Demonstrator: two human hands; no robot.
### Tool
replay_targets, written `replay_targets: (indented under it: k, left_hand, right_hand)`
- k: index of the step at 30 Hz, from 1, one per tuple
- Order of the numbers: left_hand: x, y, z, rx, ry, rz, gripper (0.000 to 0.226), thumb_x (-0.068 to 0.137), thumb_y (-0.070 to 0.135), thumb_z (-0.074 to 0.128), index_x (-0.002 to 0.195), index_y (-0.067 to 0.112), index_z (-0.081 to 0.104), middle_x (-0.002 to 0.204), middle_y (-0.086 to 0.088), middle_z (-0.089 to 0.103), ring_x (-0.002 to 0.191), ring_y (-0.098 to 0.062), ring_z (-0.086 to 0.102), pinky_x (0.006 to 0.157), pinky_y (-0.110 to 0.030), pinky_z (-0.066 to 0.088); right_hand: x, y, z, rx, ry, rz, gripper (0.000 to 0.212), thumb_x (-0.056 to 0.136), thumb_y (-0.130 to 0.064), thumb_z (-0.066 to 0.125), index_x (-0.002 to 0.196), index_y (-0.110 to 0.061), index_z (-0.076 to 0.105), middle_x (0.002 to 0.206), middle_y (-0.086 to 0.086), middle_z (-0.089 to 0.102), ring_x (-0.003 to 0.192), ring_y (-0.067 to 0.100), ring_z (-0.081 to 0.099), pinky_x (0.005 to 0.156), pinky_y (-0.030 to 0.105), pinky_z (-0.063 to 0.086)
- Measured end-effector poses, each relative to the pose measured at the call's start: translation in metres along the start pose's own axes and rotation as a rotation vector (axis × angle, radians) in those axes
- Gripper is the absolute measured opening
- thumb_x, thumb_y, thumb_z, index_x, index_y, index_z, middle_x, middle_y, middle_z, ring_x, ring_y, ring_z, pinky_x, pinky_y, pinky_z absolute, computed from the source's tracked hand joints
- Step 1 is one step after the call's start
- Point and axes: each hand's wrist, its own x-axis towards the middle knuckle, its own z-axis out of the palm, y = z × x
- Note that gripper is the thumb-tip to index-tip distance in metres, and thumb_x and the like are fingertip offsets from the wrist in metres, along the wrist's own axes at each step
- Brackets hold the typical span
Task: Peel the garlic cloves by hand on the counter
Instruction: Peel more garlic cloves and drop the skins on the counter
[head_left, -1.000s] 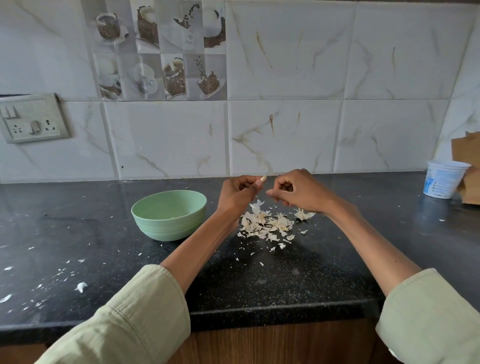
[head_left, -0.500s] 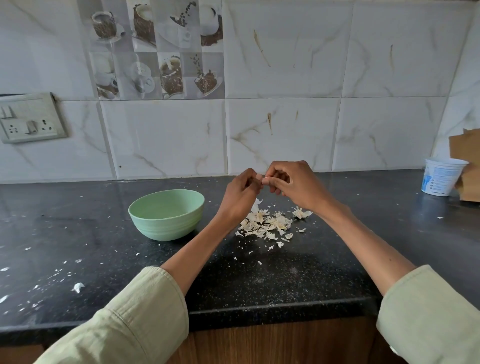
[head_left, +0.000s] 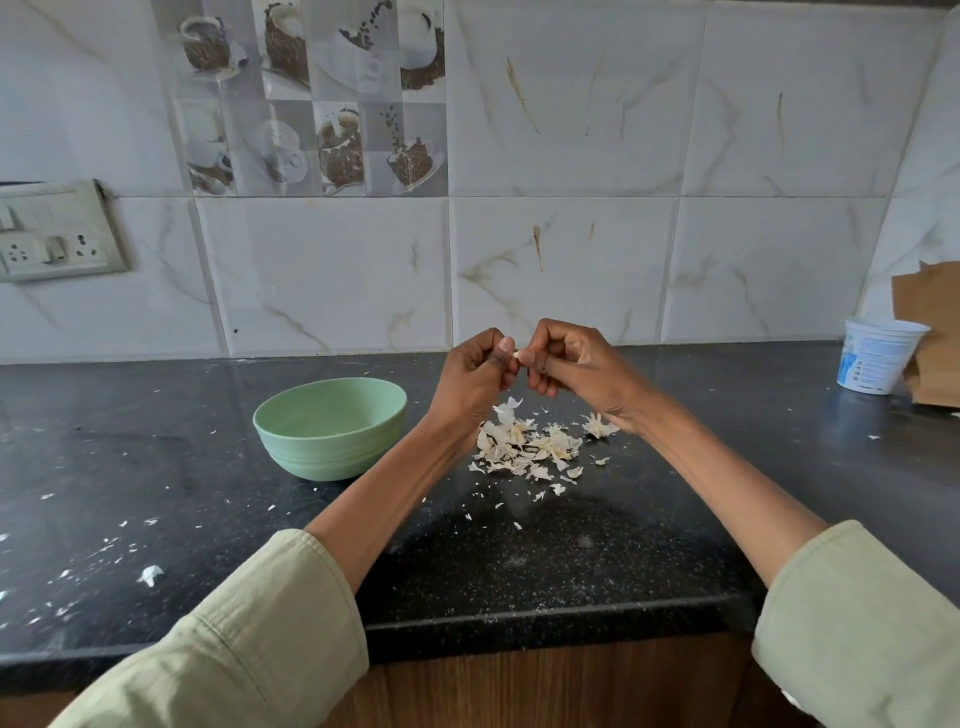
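Head-camera view over a kitchen worktop: a small pale garlic clove (head_left: 517, 354) is held above the black counter (head_left: 597, 551), pinched between the two hands, which meet at their fingertips near the frame's centre. Only a sliver of the clove shows between the fingers. Left hand (head_left: 475, 375), fingers curled, grips the clove from its 9 o'clock side with the thumb on top; right hand (head_left: 576, 364), fingers also curled, pinches it from 3 o'clock. Directly under the hands, at 6 o'clock from the clove, lies a heap of papery garlic skins (head_left: 530, 447), with loose flakes scattered around it. A pale green bowl (head_left: 331, 427) stands on the counter at about 8 o'clock from the hands, just beside the left forearm. At 3 o'clock, well apart by the wall, stands a white plastic tub (head_left: 878, 361) beside torn brown cardboard (head_left: 932, 332). A switch plate (head_left: 54, 231) sits on the marble-pattern tiles at 10 o'clock.
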Motion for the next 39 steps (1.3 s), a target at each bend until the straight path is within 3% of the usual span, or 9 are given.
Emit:
replay_targets:
  k: [3, 9, 13, 16, 20, 28, 36, 39]
  left_hand:
    - [-0.002, 0.002, 0.003, 0.04, 0.018, -0.028, 0.031, 0.112, 0.019, 0.052, 0.082, 0.01, 0.059, 0.067, 0.0, 0.052, 0.062, -0.009, 0.043, 0.062, -0.023, 0.038]
    - [-0.007, 0.006, -0.001, 0.152, -0.039, -0.249, 0.042, 0.111, 0.039, 0.048, 0.078, 0.015, 0.057, 0.059, 0.004, 0.051, 0.053, -0.012, 0.048, 0.058, -0.028, 0.039]
    - [-0.008, 0.004, 0.0, 0.099, -0.066, -0.228, 0.045, 0.11, 0.043, 0.05, 0.077, 0.015, 0.055, 0.06, 0.005, 0.047, 0.052, -0.009, 0.043, 0.051, -0.02, 0.037]
    - [-0.008, 0.005, 0.001, -0.069, -0.063, -0.227, 0.038, 0.111, 0.034, 0.051, 0.078, 0.016, 0.056, 0.06, 0.006, 0.046, 0.053, -0.007, 0.037, 0.05, -0.017, 0.033]
    - [-0.005, 0.011, 0.009, -0.182, -0.012, -0.174, 0.036, 0.112, 0.028, 0.051, 0.078, 0.016, 0.054, 0.061, 0.004, 0.044, 0.051, -0.007, 0.034, 0.059, -0.026, 0.029]
    - [-0.007, 0.019, 0.006, -0.099, -0.017, -0.109, 0.047, 0.111, 0.04, 0.051, 0.071, 0.015, 0.05, 0.055, 0.006, 0.043, 0.054, -0.009, 0.037, 0.058, -0.022, 0.036]
    - [-0.005, 0.014, 0.003, -0.089, 0.016, -0.206, 0.044, 0.11, 0.038, 0.053, 0.073, 0.015, 0.055, 0.056, 0.003, 0.045, 0.051, -0.01, 0.043, 0.062, -0.025, 0.042]
    - [-0.006, 0.015, 0.0, -0.003, -0.04, -0.211, 0.042, 0.111, 0.034, 0.051, 0.075, 0.014, 0.057, 0.058, 0.002, 0.049, 0.053, -0.012, 0.045, 0.06, -0.023, 0.043]
  right_hand:
    - [-0.001, 0.0, 0.001, 0.026, 0.008, 0.05, 0.018, 0.101, -0.017, 0.069, 0.094, -0.002, 0.062, 0.072, 0.009, 0.067, 0.063, 0.017, 0.06, 0.058, 0.023, 0.05]
    - [-0.002, -0.001, 0.002, -0.47, 0.108, -0.152, 0.025, 0.094, -0.035, 0.075, 0.089, -0.011, 0.069, 0.065, 0.002, 0.069, 0.058, 0.023, 0.066, 0.061, 0.031, 0.055]
    - [-0.003, -0.002, 0.001, -0.528, 0.063, -0.192, 0.022, 0.097, -0.031, 0.076, 0.087, -0.013, 0.068, 0.064, -0.001, 0.067, 0.058, 0.016, 0.064, 0.062, 0.021, 0.049]
    - [-0.001, -0.001, 0.001, -0.44, 0.042, -0.166, 0.021, 0.098, -0.025, 0.074, 0.088, -0.009, 0.065, 0.067, 0.003, 0.069, 0.06, 0.016, 0.066, 0.059, 0.021, 0.052]
    - [0.002, -0.003, -0.003, -0.217, 0.017, -0.101, 0.023, 0.101, -0.016, 0.07, 0.092, 0.001, 0.059, 0.072, 0.017, 0.068, 0.061, 0.02, 0.064, 0.055, 0.025, 0.053]
    - [0.004, -0.005, -0.002, -0.02, 0.049, -0.054, 0.012, 0.099, -0.014, 0.073, 0.097, -0.003, 0.07, 0.079, 0.012, 0.073, 0.069, 0.023, 0.067, 0.064, 0.026, 0.058]
    - [0.003, -0.003, -0.004, 0.037, 0.016, 0.009, 0.024, 0.107, -0.023, 0.062, 0.103, -0.002, 0.071, 0.081, 0.014, 0.071, 0.072, 0.023, 0.066, 0.066, 0.028, 0.056]
    - [0.002, -0.002, -0.005, 0.065, 0.041, 0.065, 0.032, 0.11, -0.029, 0.055, 0.102, -0.003, 0.072, 0.08, 0.013, 0.07, 0.071, 0.019, 0.065, 0.066, 0.026, 0.055]
